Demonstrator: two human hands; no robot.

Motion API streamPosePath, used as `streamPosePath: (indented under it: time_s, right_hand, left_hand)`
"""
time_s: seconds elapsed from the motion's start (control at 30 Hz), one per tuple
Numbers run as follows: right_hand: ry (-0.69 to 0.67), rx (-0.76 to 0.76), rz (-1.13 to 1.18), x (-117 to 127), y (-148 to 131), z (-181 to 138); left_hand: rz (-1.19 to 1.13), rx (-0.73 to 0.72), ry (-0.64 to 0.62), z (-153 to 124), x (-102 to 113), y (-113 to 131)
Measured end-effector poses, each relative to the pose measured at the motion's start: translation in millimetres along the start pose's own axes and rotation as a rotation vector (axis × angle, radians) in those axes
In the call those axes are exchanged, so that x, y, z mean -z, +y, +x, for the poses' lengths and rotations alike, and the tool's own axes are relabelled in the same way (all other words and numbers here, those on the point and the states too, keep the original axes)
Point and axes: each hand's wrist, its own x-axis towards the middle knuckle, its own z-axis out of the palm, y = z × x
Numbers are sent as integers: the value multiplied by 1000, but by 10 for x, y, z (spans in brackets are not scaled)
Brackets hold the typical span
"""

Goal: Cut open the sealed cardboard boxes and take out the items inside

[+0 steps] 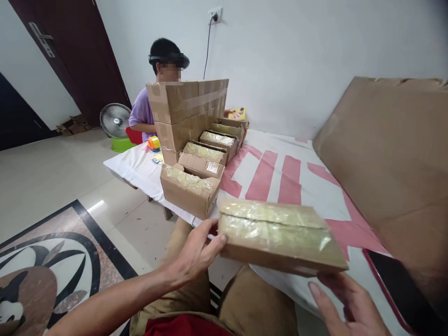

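Note:
A long cardboard box (273, 256) is in front of me over the table's near edge, its top seam covered with shiny yellowish clear tape. My left hand (201, 245) grips its left end, the thumb on the near side. A small white bit shows by that thumb; I cannot make out what it is. At the box's lower right corner is my right hand (345, 298), slightly blurred, its fingers against the underside and its thumb apart below. Just left of the held box stands another cardboard box (187, 193) with taped top and a raised flap.
Several taped boxes (219, 139) run back beside a stacked wall of cartons (184, 105). A person (142, 109) sits behind it. Right are a phone (399, 289) and a big cardboard sheet (388, 154). A yellow-orange tape roll (154, 143) lies on the cloth-covered table (290, 175).

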Motion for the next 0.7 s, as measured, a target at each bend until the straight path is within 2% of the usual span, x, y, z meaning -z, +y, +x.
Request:
streamPosePath:
  time_s: [0.07,0.13,0.2,0.27,0.37,0.43,0.47,0.57,0.6,0.7]
  right_hand:
    - [77,-40,37,-124,89,229]
    - [82,-53,47,-263,201,418]
    - [4,-63,10,-338,358,510]
    - [-48,-64,-53,-312,520,474]
    - [-57,-22,-105,-205,621,208]
    - [-175,67,-63,-250,519,-43]
    - [-271,137,-24,-342,415,-160]
    - [-468,353,88,-883,-40,-341]
    - [-456,392,129,-1121,-206,-320]
    - [-449,338,254,-1834,-620,-73]
  left_hand:
    - [21,-59,-11,368,-273,-47]
    - [13,-54,-37,645,-500,-151]
    - [-6,-12,-86,749,-633,-294]
    - [-13,37,-124,657,-615,-461]
    - [30,136,-99,284,-273,-740]
    - [89,110,-42,48,114,-926]
    - [117,98,46,-24,328,-1008]
    - [189,116,388,0,916,-1174]
    - [212,119,470,79,1060,-1198]
    - [239,112,569,409,1299,-1209]
